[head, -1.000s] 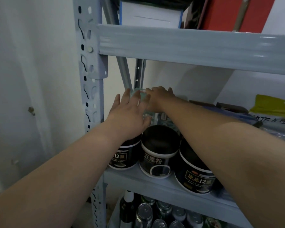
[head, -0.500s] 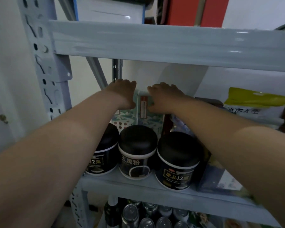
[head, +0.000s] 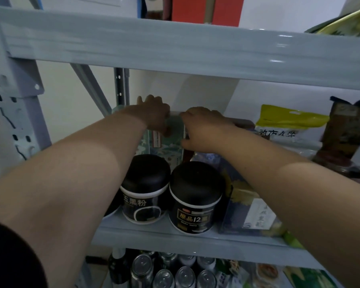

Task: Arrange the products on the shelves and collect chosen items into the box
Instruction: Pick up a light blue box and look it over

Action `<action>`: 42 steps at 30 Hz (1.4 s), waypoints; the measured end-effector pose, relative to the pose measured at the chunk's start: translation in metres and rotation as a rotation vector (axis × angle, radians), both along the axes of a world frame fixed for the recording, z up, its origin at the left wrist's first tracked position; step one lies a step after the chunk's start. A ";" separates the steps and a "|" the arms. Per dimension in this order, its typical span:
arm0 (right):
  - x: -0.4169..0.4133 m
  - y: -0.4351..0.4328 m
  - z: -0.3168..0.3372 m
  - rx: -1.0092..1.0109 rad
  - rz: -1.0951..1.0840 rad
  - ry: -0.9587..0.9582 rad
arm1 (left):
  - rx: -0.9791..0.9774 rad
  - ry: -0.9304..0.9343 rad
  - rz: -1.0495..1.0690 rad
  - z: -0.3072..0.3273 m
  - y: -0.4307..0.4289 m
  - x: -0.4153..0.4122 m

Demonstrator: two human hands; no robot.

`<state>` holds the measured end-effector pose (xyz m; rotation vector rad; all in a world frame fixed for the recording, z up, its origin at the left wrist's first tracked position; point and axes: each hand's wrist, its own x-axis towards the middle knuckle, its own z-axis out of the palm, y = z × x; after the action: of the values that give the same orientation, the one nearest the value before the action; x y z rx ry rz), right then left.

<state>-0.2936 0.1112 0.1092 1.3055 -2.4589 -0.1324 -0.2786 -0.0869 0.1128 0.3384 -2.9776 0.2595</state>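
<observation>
Behind the black jars (head: 146,188), our left hand (head: 154,113) and right hand (head: 202,125) clasp the patterned carton (head: 170,146); we judge it mid-arranging, next needing a lift clear.

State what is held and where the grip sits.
Teal patterned box: left hand grips its top edge, right hand its upper right corner.

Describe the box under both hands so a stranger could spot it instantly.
On the middle shelf of the grey rack, look behind the black-lidded jars. The pale green box stands there, left hand and right hand gripping its top; only it has a red vertical label.
</observation>
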 end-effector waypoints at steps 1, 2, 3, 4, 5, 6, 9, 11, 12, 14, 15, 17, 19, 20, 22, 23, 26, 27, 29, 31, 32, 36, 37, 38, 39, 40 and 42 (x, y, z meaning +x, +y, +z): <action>0.001 0.002 0.000 -0.017 0.009 -0.003 | -0.014 0.009 0.002 0.001 0.003 0.003; 0.001 0.003 -0.001 -0.033 0.019 -0.008 | -0.026 0.023 0.003 0.001 0.006 0.007; 0.002 0.006 -0.002 -0.048 0.027 -0.015 | -0.037 0.048 0.001 0.001 0.010 0.011; 0.002 0.009 -0.003 -0.065 0.031 -0.027 | -0.043 0.082 -0.001 0.001 0.014 0.016; 0.002 0.012 -0.003 -0.085 0.034 -0.041 | -0.043 0.125 -0.004 0.002 0.018 0.021; 0.001 0.016 -0.004 -0.105 0.040 -0.052 | -0.032 0.171 -0.001 0.003 0.023 0.027; 0.002 0.026 -0.003 -0.174 0.065 -0.071 | 0.035 0.302 0.041 0.003 0.040 0.052; 0.004 0.034 -0.001 -0.236 0.086 -0.076 | 0.076 0.417 0.051 -0.002 0.051 0.069; 0.005 0.039 0.000 -0.272 0.100 -0.077 | 0.081 0.496 0.034 -0.006 0.057 0.078; 0.008 0.047 0.000 -0.318 0.129 -0.073 | 0.040 0.652 0.009 -0.013 0.070 0.095; 0.010 0.052 -0.001 -0.328 0.142 -0.075 | 0.003 0.700 0.023 -0.014 0.078 0.103; 0.015 0.060 -0.002 -0.334 0.165 -0.096 | -0.062 0.762 0.077 -0.017 0.097 0.119; 0.020 0.069 -0.004 -0.326 0.170 -0.112 | -0.124 0.839 0.105 -0.019 0.115 0.134; 0.023 0.073 -0.006 -0.313 0.172 -0.122 | -0.149 0.878 0.111 -0.021 0.122 0.142; 0.028 0.083 -0.008 -0.298 0.182 -0.141 | -0.191 0.914 0.112 -0.021 0.137 0.162; 0.031 0.088 -0.009 -0.305 0.200 -0.153 | -0.204 0.910 0.113 -0.021 0.145 0.172; 0.045 0.099 -0.009 -0.367 0.322 -0.225 | -0.221 0.909 0.111 -0.021 0.173 0.204; 0.051 0.101 -0.008 -0.391 0.367 -0.283 | -0.223 0.912 0.109 -0.019 0.184 0.216; 0.067 0.105 -0.007 -0.443 0.456 -0.441 | -0.193 0.905 0.105 -0.014 0.206 0.239; 0.086 0.110 -0.007 -0.503 0.542 -0.568 | -0.137 0.898 0.098 -0.004 0.228 0.264; 0.096 0.114 -0.008 -0.537 0.583 -0.592 | -0.104 0.894 0.094 0.001 0.238 0.278; 0.144 0.137 -0.024 -0.619 0.716 -0.843 | 0.143 1.008 0.109 -0.005 0.270 0.331; 0.154 0.141 -0.034 -0.633 0.718 -0.973 | 0.286 1.092 0.102 -0.015 0.274 0.341; 0.164 0.145 -0.045 -0.652 0.713 -1.089 | 0.468 1.181 0.091 -0.026 0.276 0.350; 0.172 0.147 -0.059 -0.680 0.700 -1.169 | 0.661 1.255 0.087 -0.038 0.277 0.357; 0.180 0.149 -0.072 -0.712 0.680 -1.234 | 0.827 1.286 0.094 -0.051 0.278 0.363; 0.198 0.153 -0.095 -0.753 0.628 -1.354 | 0.995 1.198 0.170 -0.083 0.276 0.370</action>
<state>-0.0960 0.2642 0.0141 1.9387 -2.1431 2.1785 0.0916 0.1886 0.0296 0.5547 -1.6608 -1.0462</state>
